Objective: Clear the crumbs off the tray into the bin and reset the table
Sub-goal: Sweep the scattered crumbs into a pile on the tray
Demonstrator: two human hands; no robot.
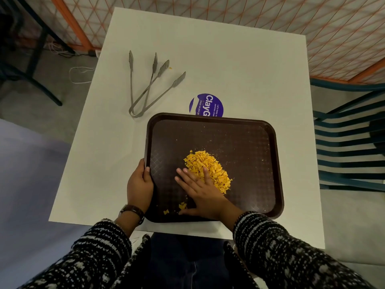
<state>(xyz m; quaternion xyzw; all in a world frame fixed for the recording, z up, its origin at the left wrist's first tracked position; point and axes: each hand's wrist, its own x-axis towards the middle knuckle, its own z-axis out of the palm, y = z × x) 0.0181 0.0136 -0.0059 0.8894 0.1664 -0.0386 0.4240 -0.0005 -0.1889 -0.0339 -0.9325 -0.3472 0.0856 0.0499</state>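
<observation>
Crumbs (208,167) | right hand (200,188) flat, fingers spread | left hand (138,184) grips tray (250,142) edge

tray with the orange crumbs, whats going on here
A person at a white table is gathering crumbs on a brown tray. The left hand grips the tray's left rim, while the right hand lies flat, fingers straight, against the pile of orange crumbs. A few stray bits lie near its thumb. Two metal tongs lie on the table beyond the tray. No bin is in view.
</observation>
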